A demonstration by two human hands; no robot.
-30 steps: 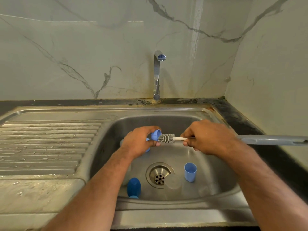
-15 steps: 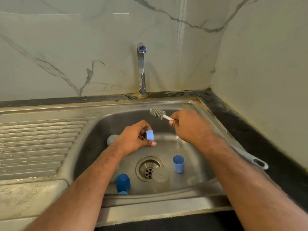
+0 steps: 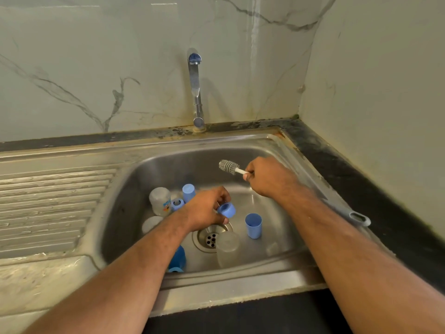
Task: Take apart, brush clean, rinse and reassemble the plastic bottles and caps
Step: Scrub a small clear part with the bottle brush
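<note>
The left hand (image 3: pixel 204 208) is pinching a blue cap (image 3: pixel 226 209) between thumb and curled fingers, holding it just above the drain (image 3: pixel 211 238) of the steel sink (image 3: pixel 240 280), its open side facing the camera. The right hand (image 3: pixel 267 175) is gripping the white stem of a grey bottle brush (image 3: pixel 228 166), holding the bristle head behind and above the drain, apart from the cap. A blue cup (image 3: pixel 253 225) is standing upright just right of the drain. A clear bottle (image 3: pixel 227 249) is sitting at the drain's near edge. Left of the drain, a second clear bottle (image 3: pixel 160 201), a blue ring (image 3: pixel 177 204) and another blue cap (image 3: pixel 188 192) are lying grouped together. A dark blue cap (image 3: pixel 178 259) is resting near the front wall, partly hidden by the left forearm. The tap (image 3: pixel 195 88) is standing behind the drain.
</note>
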